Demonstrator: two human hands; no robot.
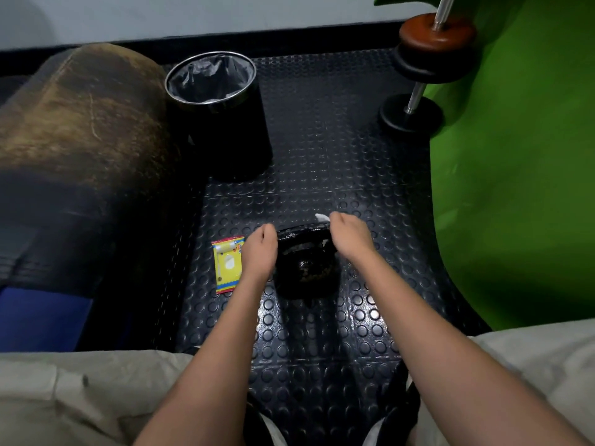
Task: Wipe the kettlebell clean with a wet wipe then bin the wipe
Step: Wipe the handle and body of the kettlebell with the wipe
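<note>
- Floor (322,149) first: I see dark rubber matting studded with round raised dots, glossy where light catches it.
- Green curved surface (515,156) rises on my right; a worn brown padded roll (80,123) lies on my left.
- Dumbbell (425,59) with a chrome bar leans at the far right.
- Bin (215,104), black and round with a grey liner, stands on the floor beyond the kettlebell.
- Kettlebell (306,265) sits on the floor between both hands, black, wet-looking and shiny, with speckled patches.
- My left hand (260,249) curls against the kettlebell's left side, apparently gripping the handle.
- My right hand (349,236) pinches a white wet wipe (322,217) at the handle's right end.
- Yellow wipe packet (227,265) lies flat just left of the left hand.
</note>
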